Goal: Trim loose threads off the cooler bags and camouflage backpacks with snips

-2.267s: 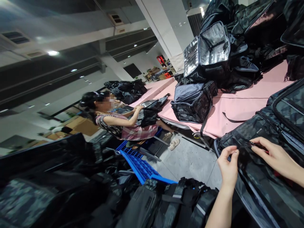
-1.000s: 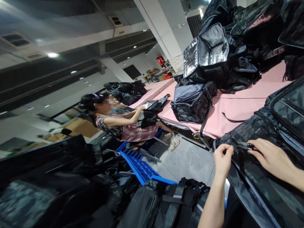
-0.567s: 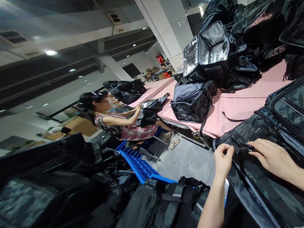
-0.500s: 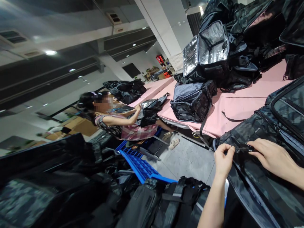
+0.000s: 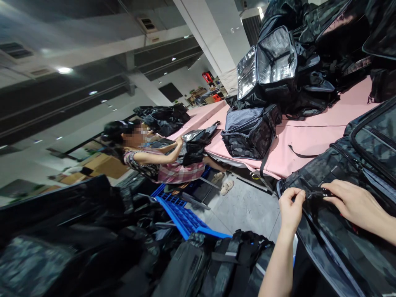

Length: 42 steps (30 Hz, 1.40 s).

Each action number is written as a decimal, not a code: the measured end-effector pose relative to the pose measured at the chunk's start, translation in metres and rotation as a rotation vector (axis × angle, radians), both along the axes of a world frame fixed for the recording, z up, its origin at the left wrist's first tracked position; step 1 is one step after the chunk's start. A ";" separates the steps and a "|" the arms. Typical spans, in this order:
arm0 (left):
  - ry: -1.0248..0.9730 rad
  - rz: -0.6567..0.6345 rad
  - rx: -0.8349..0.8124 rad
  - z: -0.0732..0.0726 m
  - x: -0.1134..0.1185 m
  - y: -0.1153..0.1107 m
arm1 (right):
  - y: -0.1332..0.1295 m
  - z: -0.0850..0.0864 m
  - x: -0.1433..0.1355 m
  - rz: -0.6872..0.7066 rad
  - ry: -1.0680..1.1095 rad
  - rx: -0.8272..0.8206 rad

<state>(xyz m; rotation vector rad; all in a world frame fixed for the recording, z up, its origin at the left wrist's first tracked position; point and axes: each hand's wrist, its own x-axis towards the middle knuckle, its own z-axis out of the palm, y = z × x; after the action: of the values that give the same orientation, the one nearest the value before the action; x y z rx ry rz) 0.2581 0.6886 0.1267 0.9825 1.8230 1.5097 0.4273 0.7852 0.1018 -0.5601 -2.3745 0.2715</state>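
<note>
A glossy black camouflage-print bag (image 5: pixel 346 231) of slick woven fabric lies at the pink desk's (image 5: pixel 309 140) near edge. The left hand (image 5: pixel 291 208) pinches a fold at its corner, fingers closed; the right hand (image 5: pixel 349 202) pinches a small dark zipper pull (image 5: pixel 321 192). Boxy, foil-lined bags (image 5: pixel 269 66) are piled behind.

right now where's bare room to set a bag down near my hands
Bare pink table top lies between the open camouflage bag and the dark bag both hands pinch. Grey floor beside the blue crate is free. The far pile is crowded.
</note>
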 end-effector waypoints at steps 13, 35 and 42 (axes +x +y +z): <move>-0.047 0.029 0.030 -0.003 0.004 0.002 | -0.002 0.009 -0.007 -0.018 0.197 -0.496; -0.097 0.089 0.062 -0.003 0.006 0.001 | -0.008 0.000 -0.005 -0.030 0.040 0.042; -0.064 0.097 0.049 -0.003 0.009 0.002 | -0.009 0.000 -0.005 -0.053 0.020 0.067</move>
<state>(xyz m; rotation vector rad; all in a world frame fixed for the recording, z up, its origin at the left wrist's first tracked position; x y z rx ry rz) 0.2669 0.6905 0.1239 0.8686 1.8194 1.6321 0.4222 0.7766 0.1022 -0.5851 -2.3366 0.1729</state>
